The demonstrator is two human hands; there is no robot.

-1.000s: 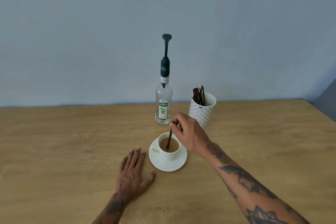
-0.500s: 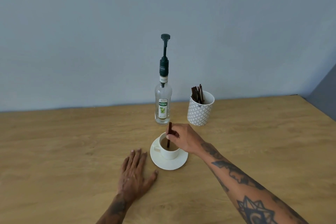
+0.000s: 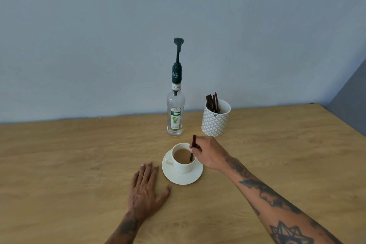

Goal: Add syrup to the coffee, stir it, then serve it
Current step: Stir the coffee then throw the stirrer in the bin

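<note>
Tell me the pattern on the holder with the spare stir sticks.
The holder is white with a grey geometric lattice, seen in the head view.

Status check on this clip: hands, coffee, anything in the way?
Right hand pinches stir stick, tip in coffee cup on saucer. Left hand flat on table. Nothing in the way.

Right hand (image 3: 210, 154) pinches a dark stir stick (image 3: 192, 147), held near upright with its lower end dipped in the light-brown coffee (image 3: 182, 155) at the right side of a white cup (image 3: 183, 166) standing on a white saucer (image 3: 182, 178). Left hand (image 3: 146, 188) rests flat on the wooden table (image 3: 59, 164), fingers straight, just left of the saucer and apart from it. Behind the cup stand a clear syrup bottle (image 3: 175, 113) with a dark pump top and, to its right, a patterned white holder (image 3: 215, 121) containing more dark sticks (image 3: 213, 103).
</note>
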